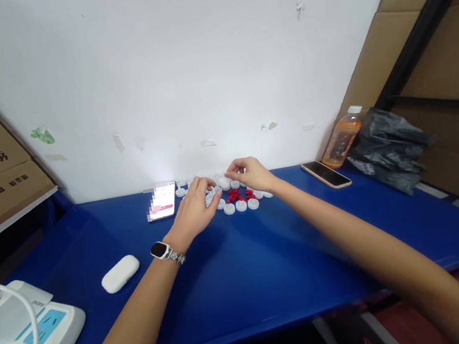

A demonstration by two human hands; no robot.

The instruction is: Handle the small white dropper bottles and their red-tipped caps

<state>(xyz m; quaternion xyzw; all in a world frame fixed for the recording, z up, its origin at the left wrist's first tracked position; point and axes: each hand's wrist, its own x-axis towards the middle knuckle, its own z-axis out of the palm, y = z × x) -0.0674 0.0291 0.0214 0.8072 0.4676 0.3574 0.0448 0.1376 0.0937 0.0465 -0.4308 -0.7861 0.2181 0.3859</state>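
The left hand (195, 206) curls and the right hand (254, 174) pinches, grips unclear, among white caps (241, 206) at the surface's (252, 285) far middle, where a stray knuckle could scatter red pieces (233, 195)!

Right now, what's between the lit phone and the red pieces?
Head view: the left hand and some white round pieces lie between the lit phone and the red pieces.

The caps (241, 206) are coloured whitish, the small pieces (234, 196) red, the table (248, 286) blue; the power strip (18, 343) is patterned white and light blue.
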